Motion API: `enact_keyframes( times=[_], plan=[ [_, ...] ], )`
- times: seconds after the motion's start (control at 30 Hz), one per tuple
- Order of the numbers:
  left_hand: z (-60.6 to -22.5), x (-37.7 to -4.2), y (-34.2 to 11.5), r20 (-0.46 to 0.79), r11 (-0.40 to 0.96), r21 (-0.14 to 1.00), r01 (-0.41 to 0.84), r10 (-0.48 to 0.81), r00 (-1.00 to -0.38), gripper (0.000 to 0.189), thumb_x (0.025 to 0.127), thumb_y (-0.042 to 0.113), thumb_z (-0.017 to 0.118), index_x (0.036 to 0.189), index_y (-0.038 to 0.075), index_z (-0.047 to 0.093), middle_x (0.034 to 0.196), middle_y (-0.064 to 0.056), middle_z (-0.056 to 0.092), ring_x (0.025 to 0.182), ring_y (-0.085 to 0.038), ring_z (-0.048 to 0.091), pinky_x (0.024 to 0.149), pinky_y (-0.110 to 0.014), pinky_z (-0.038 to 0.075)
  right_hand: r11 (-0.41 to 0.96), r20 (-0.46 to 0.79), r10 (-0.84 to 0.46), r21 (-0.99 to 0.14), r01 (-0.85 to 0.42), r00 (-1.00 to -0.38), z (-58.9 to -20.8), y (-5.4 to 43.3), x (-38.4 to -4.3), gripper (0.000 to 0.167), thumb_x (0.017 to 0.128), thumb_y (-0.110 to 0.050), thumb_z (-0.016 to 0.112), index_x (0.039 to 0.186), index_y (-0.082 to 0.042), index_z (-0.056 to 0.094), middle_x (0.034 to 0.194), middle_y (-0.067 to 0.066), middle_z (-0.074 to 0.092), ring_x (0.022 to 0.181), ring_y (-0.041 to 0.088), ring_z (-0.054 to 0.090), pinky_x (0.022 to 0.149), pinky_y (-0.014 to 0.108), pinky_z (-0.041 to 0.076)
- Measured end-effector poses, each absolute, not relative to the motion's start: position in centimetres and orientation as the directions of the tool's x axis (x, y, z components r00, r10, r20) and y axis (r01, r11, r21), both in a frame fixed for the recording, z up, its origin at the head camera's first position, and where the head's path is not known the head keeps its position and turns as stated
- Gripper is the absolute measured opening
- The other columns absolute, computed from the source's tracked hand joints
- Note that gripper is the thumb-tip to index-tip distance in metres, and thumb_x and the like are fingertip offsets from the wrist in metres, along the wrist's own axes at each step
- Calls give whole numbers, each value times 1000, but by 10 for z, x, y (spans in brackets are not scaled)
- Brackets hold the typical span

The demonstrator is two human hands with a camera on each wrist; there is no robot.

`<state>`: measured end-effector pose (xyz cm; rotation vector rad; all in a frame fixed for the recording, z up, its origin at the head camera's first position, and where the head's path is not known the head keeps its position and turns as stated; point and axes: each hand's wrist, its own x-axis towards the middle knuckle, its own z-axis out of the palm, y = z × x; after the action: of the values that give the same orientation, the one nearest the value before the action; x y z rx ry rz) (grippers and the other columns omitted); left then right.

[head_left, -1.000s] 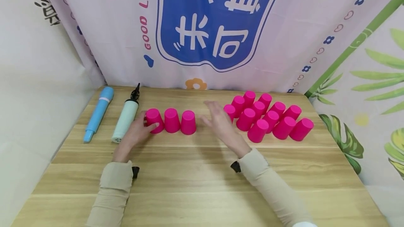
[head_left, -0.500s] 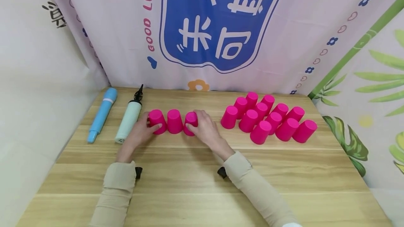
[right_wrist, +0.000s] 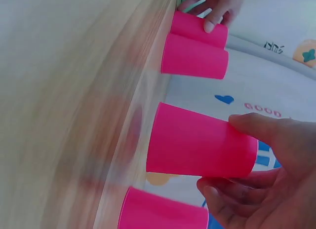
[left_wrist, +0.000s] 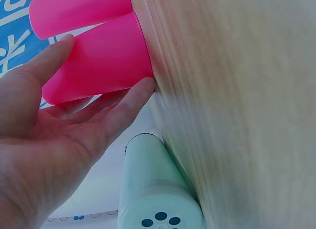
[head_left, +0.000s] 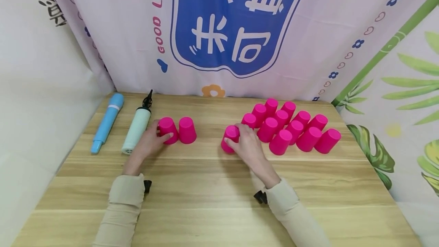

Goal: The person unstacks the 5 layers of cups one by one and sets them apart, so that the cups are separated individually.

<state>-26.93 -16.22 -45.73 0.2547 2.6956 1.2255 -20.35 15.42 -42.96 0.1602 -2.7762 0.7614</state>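
Note:
My left hand (head_left: 148, 144) holds the leftmost upside-down pink cup (head_left: 167, 125), its thumb on the near side and fingers around the left side. A second pink cup (head_left: 187, 130) stands right beside it. Farther right, my right hand (head_left: 249, 147) grips another pink cup (head_left: 229, 146) between thumb and fingers. In the right wrist view that cup (right_wrist: 195, 142) is upside down, its rim close over the tabletop. The left wrist view shows the thumb and fingertips on either side of the left cup (left_wrist: 103, 61).
Several upside-down pink cups (head_left: 281, 144) stand grouped on the right of the wooden table (head_left: 205, 201). A pale green hand pump (head_left: 137, 129) with a black nozzle lies left of the left hand. Beyond it is a blue tube-shaped thing (head_left: 108, 121). A printed curtain (head_left: 295, 56) hangs behind.
My right hand came in from the right, took hold of the third cup in the row and moved it right, toward the grouped cups. My left hand stayed at the leftmost cup.

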Motion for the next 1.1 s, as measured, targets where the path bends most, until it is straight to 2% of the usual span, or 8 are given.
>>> enact_keyframes(
  times=[0.27,0.5,0.63,1.1],
  plan=[
    [-457,-268,-162,-86,645,760,84,227,-970,63,98,22,55,145,-7,23,138,-31,42,126,-47,43,103,-55,40,858,280,24,-499,-125,-960,-428,183,-196,54,80,-28,79,119,1,58,102,15,61,94,31,59,83,45,54],
    [-456,-268,-162,-74,640,763,93,230,-970,63,98,21,56,145,-7,23,138,-31,42,126,-47,43,103,-55,40,860,241,60,-505,-73,-969,-426,201,-194,57,81,-29,78,122,4,56,111,19,62,102,34,61,86,46,54],
    [-457,-268,-162,-78,642,762,91,230,-970,63,98,21,56,144,-7,23,137,-31,42,126,-47,43,103,-55,41,854,217,76,-517,-49,-973,-429,207,-194,55,81,-27,78,121,4,56,111,19,62,102,33,61,86,47,53],
    [-458,-269,-163,-72,644,759,95,227,-971,63,98,22,55,144,-7,24,137,-31,43,125,-47,44,102,-55,41,854,238,79,-517,-57,-968,-436,213,-191,56,80,-23,79,121,6,55,109,20,61,98,34,61,85,46,54]
  ],
)
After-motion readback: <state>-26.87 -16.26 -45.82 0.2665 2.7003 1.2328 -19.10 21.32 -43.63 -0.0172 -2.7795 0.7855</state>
